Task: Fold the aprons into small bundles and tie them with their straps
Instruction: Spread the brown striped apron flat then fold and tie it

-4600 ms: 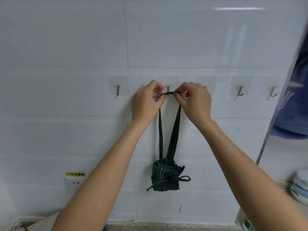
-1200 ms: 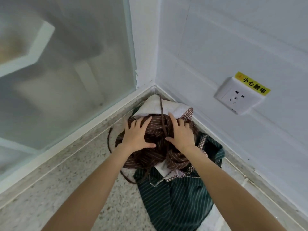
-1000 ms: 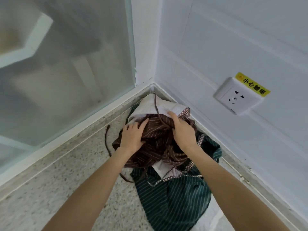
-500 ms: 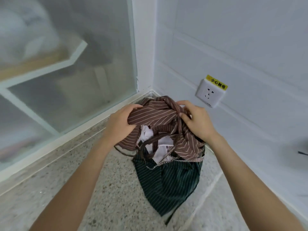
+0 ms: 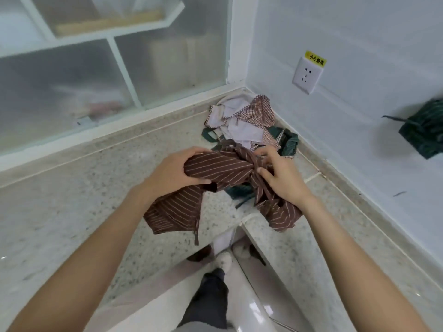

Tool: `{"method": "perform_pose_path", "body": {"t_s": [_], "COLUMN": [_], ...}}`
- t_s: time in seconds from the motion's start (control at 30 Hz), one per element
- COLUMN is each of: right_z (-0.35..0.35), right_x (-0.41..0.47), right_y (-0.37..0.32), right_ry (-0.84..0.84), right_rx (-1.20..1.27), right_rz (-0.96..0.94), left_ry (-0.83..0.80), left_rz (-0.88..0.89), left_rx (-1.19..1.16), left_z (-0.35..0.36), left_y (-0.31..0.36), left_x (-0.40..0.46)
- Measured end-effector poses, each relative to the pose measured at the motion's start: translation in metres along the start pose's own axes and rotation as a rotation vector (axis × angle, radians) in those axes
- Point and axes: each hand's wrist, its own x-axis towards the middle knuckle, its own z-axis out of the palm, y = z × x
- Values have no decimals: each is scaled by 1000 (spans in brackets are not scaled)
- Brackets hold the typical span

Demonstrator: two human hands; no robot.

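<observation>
Both hands, the left hand (image 5: 175, 172) and right hand (image 5: 280, 176), grip the crumpled brown apron (image 5: 220, 168) above the counter (image 5: 72, 200) near its front edge, where the dangling strap (image 5: 196, 232) may snag or tangle during folding

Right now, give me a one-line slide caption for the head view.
Both hands, left hand and right hand, grip a crumpled brown striped apron above the speckled counter.
</observation>
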Motion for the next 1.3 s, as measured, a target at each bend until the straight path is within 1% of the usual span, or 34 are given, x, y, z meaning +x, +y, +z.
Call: {"method": "perform_pose_path", "body": {"t_s": [0.1, 0.2, 0.23, 0.3, 0.43, 0.47, 0.53, 0.6, 0.67, 0.73, 0.8, 0.9, 0.97, 1.03, 1.1, 1.13, 1.2, 1.3], "right_z": [26, 51, 58, 73, 95, 100, 110, 122, 139, 153, 160, 159, 155, 155, 159, 163, 172, 175], "right_x": [-42, -77, -87, -105, -128, -133, -141, -148, -154, -156, -158, -157, -155, -155, -159, -162, -171, -181], "right_y": [-13, -31, -38, -57, -96, -105, -129, -146, -163, -179, -194, -215, -226, -238, -246, -250, -258, -260], "right_ry": [-151, -286, -305, -284, -78, -68, -139, -205, -216, -172, -62, 67, 53, 4, -20, -12, 16, 24], "right_rx": [68, 183, 208, 264, 360, 386, 403, 339, 253, 216, 237, 251, 275, 281, 222, 162, 80, 71], "right_rz": [9, 19, 22, 21, 17, 21, -1, -90, -142, -87, -23, -21, -21, 8, 40, 45, 78, 126], "left_ry": [-36, 23, 52, 120, 276, 301, 338, 383, 427, 467, 485, 425, 325, 177, 61, 32, 37, 137], "left_rz": [-61, -147, -180, -242, -353, -370, -392, -414, -436, -451, -478, -457, -461, -437, -405, -386, -356, -333], "left_rx": [-30, -46, -49, -55, -117, -134, -146, -189, -243, -349, -423, -333, -278, -287, -248, -227, -197, -219], "left_z": [11, 16, 17, 16, 11, 9, 3, -1, -9, -17, -27, -39, -43, -45, -42, -41, -40, -42], "left_y": [3, 8, 8, 8, 5, 6, 4, 3, 1, -4, -12, -35, -55, -72, -83, -86, -93, -92], "left_x": [-62, -117, -131, -161, -202, -209, -224, -232, -246, -260, -277, -304, -323, -343, -360, -368, -379, -379]}}
